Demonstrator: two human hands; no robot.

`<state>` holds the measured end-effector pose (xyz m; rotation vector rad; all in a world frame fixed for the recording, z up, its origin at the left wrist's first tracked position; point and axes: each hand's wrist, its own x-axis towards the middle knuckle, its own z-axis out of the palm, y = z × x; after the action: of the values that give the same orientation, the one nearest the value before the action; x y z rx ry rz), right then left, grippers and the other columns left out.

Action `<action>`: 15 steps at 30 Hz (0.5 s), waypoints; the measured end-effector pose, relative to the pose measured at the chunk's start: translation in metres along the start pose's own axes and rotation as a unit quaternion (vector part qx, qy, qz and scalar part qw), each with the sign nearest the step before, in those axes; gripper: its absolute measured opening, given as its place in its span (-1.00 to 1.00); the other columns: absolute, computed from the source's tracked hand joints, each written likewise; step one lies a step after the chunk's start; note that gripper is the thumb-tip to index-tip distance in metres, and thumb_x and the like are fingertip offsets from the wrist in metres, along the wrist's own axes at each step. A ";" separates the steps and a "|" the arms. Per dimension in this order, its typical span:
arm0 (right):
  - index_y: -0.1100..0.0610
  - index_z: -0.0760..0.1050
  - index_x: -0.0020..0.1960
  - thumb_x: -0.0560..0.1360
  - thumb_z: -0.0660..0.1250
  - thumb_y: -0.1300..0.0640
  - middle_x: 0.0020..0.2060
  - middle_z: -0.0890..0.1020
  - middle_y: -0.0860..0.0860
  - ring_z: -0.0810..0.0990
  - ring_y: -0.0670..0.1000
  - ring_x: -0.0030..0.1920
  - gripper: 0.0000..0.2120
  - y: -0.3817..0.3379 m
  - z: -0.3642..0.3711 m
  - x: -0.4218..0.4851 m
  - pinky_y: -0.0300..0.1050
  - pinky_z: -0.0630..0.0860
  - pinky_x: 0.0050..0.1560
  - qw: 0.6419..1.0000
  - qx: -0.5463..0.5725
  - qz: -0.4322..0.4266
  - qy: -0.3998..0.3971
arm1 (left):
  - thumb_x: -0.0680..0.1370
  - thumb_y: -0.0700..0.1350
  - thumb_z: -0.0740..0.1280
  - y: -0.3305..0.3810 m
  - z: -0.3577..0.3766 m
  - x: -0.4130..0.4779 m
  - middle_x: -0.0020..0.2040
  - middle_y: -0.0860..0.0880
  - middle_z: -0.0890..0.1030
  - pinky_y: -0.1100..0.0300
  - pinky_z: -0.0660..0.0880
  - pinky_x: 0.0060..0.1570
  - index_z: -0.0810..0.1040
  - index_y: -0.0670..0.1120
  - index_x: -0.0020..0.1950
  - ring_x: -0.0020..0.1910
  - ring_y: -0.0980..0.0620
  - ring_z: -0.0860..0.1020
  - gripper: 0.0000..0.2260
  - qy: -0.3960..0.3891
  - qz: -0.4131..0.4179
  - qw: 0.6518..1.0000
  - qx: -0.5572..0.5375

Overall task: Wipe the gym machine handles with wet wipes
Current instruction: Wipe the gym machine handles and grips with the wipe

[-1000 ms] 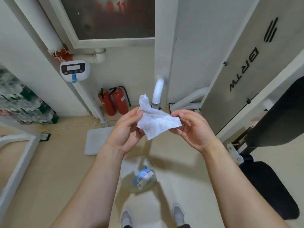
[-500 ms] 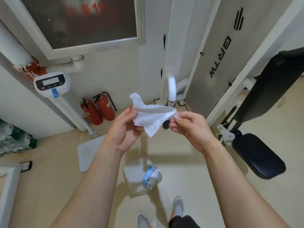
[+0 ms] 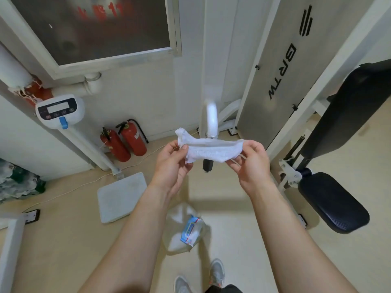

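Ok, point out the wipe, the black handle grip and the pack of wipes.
wipe (image 3: 208, 151), head view, middle of the stretched sheet
black handle grip (image 3: 207, 166), head view, its lower end
pack of wipes (image 3: 190, 230), head view, printed label

Counted here are two hands, left hand (image 3: 171, 166) and right hand (image 3: 250, 163), one wet wipe (image 3: 209, 150), one black machine handle (image 3: 207, 165), two red fire extinguishers (image 3: 123, 144), one wipes pack (image 3: 189, 230), one floor scale (image 3: 122, 196) and two grey shoes (image 3: 200, 278).
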<state>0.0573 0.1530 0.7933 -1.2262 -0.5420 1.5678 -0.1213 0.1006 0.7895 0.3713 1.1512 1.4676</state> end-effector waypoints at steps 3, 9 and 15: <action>0.22 0.42 0.22 0.59 0.11 0.32 0.05 0.64 0.20 0.64 0.15 -0.09 -0.76 0.003 0.006 0.010 0.04 0.65 -0.15 0.998 0.040 0.027 0.048 | 0.66 -0.31 0.26 -0.010 0.010 0.001 -0.15 -0.09 0.61 0.32 0.47 -0.35 0.52 -0.18 0.14 -0.28 0.09 0.53 -0.89 -0.006 0.009 1.000 0.004; 0.04 0.39 0.07 0.65 0.14 0.12 -0.11 0.50 -0.19 0.48 -0.21 -0.09 -0.94 0.007 -0.004 0.019 -0.15 0.41 -0.09 0.978 -0.160 -0.103 0.082 | 0.67 -0.26 0.24 -0.023 0.015 0.006 -0.12 -0.11 0.57 0.32 0.31 -0.49 0.51 -0.19 0.20 -0.34 0.10 0.40 -0.87 0.006 0.003 1.000 -0.024; 0.11 0.32 0.05 0.68 0.08 0.15 -0.34 0.38 -0.12 0.38 -0.22 -0.38 -0.93 0.006 -0.007 0.025 -0.29 0.32 -0.31 0.931 -0.247 -0.264 0.054 | 0.58 -0.12 0.43 -0.032 0.022 0.004 -0.06 -0.12 0.71 0.15 0.55 -0.11 0.58 -0.27 0.21 -0.12 -0.02 0.64 -0.71 0.048 0.053 0.992 0.107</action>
<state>0.0624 0.1712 0.7747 -1.3748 -1.1368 0.9244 -0.0870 0.1089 0.7723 0.5213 1.3911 1.4705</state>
